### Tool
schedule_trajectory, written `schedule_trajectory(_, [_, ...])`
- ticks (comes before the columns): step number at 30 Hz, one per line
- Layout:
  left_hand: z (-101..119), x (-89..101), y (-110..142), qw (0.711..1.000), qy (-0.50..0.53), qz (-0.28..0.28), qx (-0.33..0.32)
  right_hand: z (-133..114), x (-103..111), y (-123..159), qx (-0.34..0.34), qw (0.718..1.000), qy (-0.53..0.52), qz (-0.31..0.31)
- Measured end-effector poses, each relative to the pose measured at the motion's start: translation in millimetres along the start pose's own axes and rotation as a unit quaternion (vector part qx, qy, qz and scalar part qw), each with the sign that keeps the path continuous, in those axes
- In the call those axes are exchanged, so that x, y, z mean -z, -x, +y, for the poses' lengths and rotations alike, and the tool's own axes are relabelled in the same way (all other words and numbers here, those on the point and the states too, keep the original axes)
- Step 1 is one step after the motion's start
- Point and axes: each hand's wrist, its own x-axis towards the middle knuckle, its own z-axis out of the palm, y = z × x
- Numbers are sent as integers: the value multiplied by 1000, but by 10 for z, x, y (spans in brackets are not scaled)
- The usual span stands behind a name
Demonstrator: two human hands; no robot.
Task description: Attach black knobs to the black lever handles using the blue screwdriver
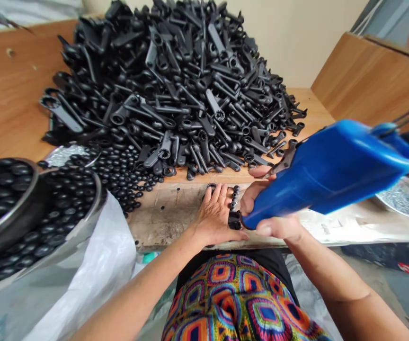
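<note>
A heap of black plastic levers [176, 80] fills the upper middle of the wooden tabletop [9, 94], with black beads [119, 175] spreading lower left toward a metal basin [20, 163]. On a worn board [165, 222] at lower centre, a short row of small black parts [234, 201] stands between the hands, its long axis running up the frame. The left hand [215, 218], the nearer, lies open and flat just beside it; the right hand [257, 194] closes around a blue plastic tool [332, 170] slanting toward the right.
</note>
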Motion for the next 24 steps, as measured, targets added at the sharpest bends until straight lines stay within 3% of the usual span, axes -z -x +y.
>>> schedule_trajectory(3, [-2,-16,1,1000,-21,9,-2,12,179,103,10,992,-117,51])
schedule_trajectory(5, [1,-26,-1,999,-35,19,-5,-11,353,180,16,981,-147,122])
schedule_trajectory(9, [1,-49,-5,999,-48,13,-8,4,736,316,16,957,-72,281])
schedule_trajectory(12, [-13,-73,-2,998,-54,19,-1,109,983,444,-17,944,3,329])
schedule_trajectory(14, [-26,-82,3,998,-50,27,-1,162,1100,568,-27,927,120,355])
schedule_trajectory(15, [-30,-83,6,998,-47,30,-2,169,1134,638,-11,902,212,376])
schedule_trajectory(16, [-32,-80,9,999,-44,30,-3,162,1147,707,24,859,311,405])
schedule_trajectory(18, [-28,-67,14,999,-40,23,-4,119,1102,821,145,742,470,456])
schedule_trajectory(19, [-22,-59,15,999,-39,18,-5,97,1044,854,194,699,512,460])
schedule_trajectory(20, [-15,-50,15,999,-38,14,-5,82,970,863,222,691,530,439])
schedule_trajectory(21, [-7,-42,15,999,-38,13,-5,83,885,846,223,720,532,386])
schedule_trajectory(22, [1,-36,15,999,-37,14,-2,102,796,805,199,768,528,303])
schedule_trajectory(23, [8,-31,16,999,-38,19,1,141,713,742,164,814,520,200])
schedule_trajectory(24, [13,-28,17,999,-38,24,4,199,640,663,131,840,516,103])
